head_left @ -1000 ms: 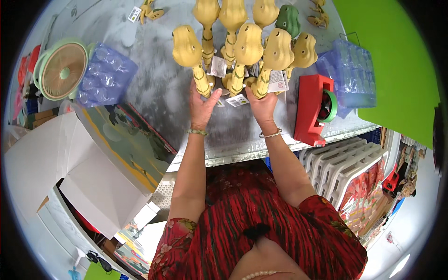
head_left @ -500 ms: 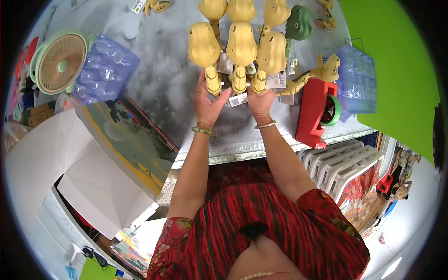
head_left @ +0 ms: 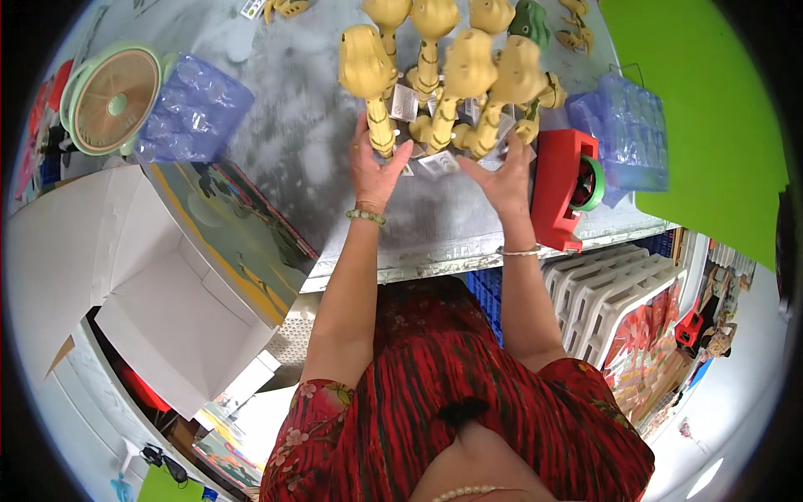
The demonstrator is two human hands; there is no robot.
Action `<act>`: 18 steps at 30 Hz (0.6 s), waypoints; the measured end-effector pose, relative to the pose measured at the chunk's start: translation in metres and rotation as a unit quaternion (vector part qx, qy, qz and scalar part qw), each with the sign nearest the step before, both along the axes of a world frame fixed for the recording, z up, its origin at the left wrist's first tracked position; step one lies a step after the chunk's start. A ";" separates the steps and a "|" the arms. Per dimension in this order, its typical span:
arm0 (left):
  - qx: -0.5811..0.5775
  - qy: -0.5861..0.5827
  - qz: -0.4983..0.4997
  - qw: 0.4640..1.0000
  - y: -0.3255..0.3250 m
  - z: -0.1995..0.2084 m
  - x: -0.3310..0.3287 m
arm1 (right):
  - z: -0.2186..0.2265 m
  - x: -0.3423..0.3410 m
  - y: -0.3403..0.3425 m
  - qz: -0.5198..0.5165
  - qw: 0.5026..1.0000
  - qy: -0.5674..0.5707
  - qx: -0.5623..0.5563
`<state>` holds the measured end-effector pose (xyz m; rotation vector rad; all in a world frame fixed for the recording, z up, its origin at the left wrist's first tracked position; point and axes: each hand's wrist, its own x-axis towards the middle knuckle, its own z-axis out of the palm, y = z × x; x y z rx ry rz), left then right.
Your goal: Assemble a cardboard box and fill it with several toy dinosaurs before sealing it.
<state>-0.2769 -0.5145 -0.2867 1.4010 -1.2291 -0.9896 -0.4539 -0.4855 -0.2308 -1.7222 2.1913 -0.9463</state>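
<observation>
Several yellow toy dinosaurs with big smooth heads and banded necks stand bunched on the grey table, paper tags among them. My left hand point(head_left: 378, 174) is open at the base of the front left dinosaur point(head_left: 365, 63), its fingers along the outer side and its thumb spread to the right. At the front right dinosaur point(head_left: 517, 71), my right hand point(head_left: 504, 186) is open too, thumb and fingers apart around the base; some fingertips are hidden. Between them leans the front middle dinosaur point(head_left: 468, 63). A white tag point(head_left: 439, 163) lies between my thumbs.
A red tape dispenser point(head_left: 559, 188) stands right of my right hand, with blue clear plastic trays point(head_left: 631, 134) behind it. A green dinosaur point(head_left: 529, 23) is at the back. To the left are a round green-rimmed fan-like thing point(head_left: 113, 100), another blue tray point(head_left: 196, 109) and an open carton point(head_left: 180, 309).
My right hand has shifted right and its thumb has spread. The front middle and right dinosaurs now lean rightward, and the toy by the tape dispenser has shifted left. My left hand stays nearly in place.
</observation>
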 end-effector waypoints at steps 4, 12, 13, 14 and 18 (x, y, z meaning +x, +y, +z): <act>-0.015 -0.003 0.001 1.000 0.000 -0.005 0.000 | 0.022 0.003 -0.031 -0.004 0.999 0.009 -0.047; -0.016 0.004 -0.020 1.000 -0.002 -0.002 -0.003 | 0.009 -0.002 -0.049 0.028 0.909 -0.414 0.049; -0.019 -0.005 -0.016 1.000 -0.002 0.000 -0.003 | 0.008 -0.006 -0.049 0.053 0.927 -0.367 0.054; -0.022 -0.014 -0.010 1.000 -0.002 0.000 -0.003 | 0.007 -0.003 -0.048 0.051 0.927 -0.367 0.056; -0.022 0.004 0.000 1.000 -0.001 -0.005 -0.002 | 0.001 0.014 -0.044 0.004 0.889 -0.456 -0.045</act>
